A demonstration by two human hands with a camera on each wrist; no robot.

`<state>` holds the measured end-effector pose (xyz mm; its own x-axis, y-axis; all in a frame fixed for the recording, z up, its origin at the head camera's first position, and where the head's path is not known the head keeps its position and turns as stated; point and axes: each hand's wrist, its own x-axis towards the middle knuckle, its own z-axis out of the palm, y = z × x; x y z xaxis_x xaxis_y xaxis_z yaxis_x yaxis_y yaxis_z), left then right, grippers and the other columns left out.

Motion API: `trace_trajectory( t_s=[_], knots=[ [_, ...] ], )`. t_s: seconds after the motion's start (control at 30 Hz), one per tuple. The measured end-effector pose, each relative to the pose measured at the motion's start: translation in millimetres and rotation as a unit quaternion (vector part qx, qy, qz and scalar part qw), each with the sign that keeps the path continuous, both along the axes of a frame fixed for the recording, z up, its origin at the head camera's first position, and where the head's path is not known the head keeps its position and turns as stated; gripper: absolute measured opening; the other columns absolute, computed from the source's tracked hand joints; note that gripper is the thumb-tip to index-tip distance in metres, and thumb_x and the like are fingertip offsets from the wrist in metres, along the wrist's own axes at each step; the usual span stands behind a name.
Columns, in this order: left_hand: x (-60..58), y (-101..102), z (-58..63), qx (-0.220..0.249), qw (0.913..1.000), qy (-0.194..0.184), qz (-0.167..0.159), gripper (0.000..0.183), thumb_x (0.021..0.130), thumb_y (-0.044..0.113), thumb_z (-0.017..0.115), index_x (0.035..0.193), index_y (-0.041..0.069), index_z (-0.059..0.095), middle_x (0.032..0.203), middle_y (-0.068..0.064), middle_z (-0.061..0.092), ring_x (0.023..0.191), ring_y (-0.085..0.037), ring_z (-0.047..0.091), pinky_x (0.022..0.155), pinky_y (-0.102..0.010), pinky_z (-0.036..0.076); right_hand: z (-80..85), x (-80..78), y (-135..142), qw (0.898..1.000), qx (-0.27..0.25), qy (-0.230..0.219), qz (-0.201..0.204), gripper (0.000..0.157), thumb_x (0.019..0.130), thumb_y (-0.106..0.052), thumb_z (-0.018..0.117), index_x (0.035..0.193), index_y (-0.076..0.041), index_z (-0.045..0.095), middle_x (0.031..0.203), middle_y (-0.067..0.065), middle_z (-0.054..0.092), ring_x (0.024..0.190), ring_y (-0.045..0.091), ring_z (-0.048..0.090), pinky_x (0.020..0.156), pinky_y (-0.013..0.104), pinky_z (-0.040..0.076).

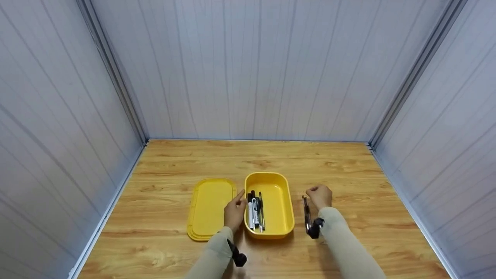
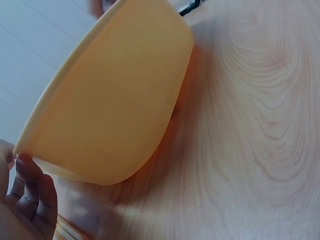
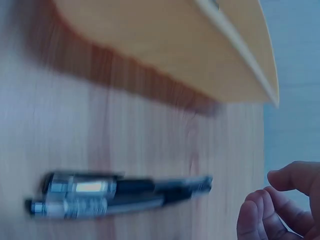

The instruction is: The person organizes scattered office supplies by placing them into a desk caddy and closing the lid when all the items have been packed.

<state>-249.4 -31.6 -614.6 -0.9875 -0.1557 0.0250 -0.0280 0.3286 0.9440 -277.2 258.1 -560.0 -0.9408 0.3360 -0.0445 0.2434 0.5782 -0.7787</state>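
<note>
A yellow plastic box [image 1: 288, 201] stands on the table in front of me, its opening upward. Along its left wall lie white markers with black caps [image 1: 251, 215] and slim pens [image 1: 261, 213]. My left hand [image 1: 233, 213] holds the box's left rim, index finger stretched along it; the left wrist view has fingertips [image 2: 29, 169] right at the rim's corner. To the right of the box, my right hand [image 1: 321, 196] hovers beside two dark-and-clear pens [image 3: 115, 192] lying on the table. Its fingers are loosely bent, thumb apart from them, with nothing between.
Left of the box lies a flat yellow lid [image 1: 211, 209]. The wood-grain table [image 1: 166, 162] meets pale panel walls [image 1: 248, 69] at the back and both sides. Black cameras sit on both wrists, the right one [image 1: 314, 229] close to the loose pens.
</note>
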Motion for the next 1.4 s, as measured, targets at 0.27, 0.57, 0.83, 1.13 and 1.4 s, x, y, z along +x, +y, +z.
trace_trajectory(
  t_s=[0.27,0.57,0.83,1.13,1.4],
  knots=[
    [-0.6,-3,-0.8,-0.001,1.0000,0.010,0.001,0.041,0.098,0.018,0.057,0.139,0.016,0.058,0.096,-0.008,0.068,0.082,-0.017,0.058,0.075,-0.035,0.049,-8.4,6.5,17,0.999,-0.034,-0.032,0.007,0.014,0.088,-0.008,0.064,0.096,0.002,0.070,0.088,0.020,0.070,0.066,0.019,0.061,0.063,0.034,0.050],
    [0.1,-3,1.6,-0.004,0.9999,0.012,0.003,0.040,0.098,0.018,0.056,0.139,0.016,0.058,0.097,-0.009,0.069,0.084,-0.017,0.058,0.077,-0.035,0.049,-34.2,10.0,16,0.998,-0.029,-0.056,0.007,0.012,0.084,-0.007,0.070,0.087,0.004,0.072,0.070,0.005,0.067,0.056,0.013,0.055,0.052,0.027,0.045],
    [-0.5,-2,2.4,0.003,1.0000,0.006,0.002,0.041,0.099,0.020,0.056,0.140,0.015,0.057,0.100,-0.010,0.069,0.087,-0.019,0.059,0.077,-0.036,0.049,-40.0,11.6,15,0.998,-0.018,-0.056,0.003,0.011,0.082,-0.012,0.072,0.077,-0.002,0.071,0.066,0.001,0.064,0.057,0.013,0.054,0.052,0.025,0.043],
    [-1.6,-1,2.5,0.002,1.0000,0.002,0.003,0.041,0.099,0.022,0.056,0.140,0.017,0.057,0.100,-0.008,0.069,0.087,-0.018,0.059,0.079,-0.036,0.048,-40.4,11.3,12,0.998,-0.022,-0.060,-0.004,0.014,0.080,-0.013,0.072,0.069,-0.007,0.066,0.064,0.001,0.062,0.056,0.014,0.054,0.052,0.026,0.043],
    [-1.5,0,0.7,0.000,1.0000,0.005,0.002,0.042,0.098,0.018,0.056,0.140,0.014,0.057,0.093,-0.006,0.066,0.081,-0.017,0.055,0.073,-0.032,0.046,-42.0,13.6,8,0.997,-0.061,-0.055,-0.005,0.011,0.080,-0.009,0.071,0.082,0.001,0.074,0.074,0.009,0.071,0.060,0.017,0.061,0.053,0.028,0.049]
  ],
)
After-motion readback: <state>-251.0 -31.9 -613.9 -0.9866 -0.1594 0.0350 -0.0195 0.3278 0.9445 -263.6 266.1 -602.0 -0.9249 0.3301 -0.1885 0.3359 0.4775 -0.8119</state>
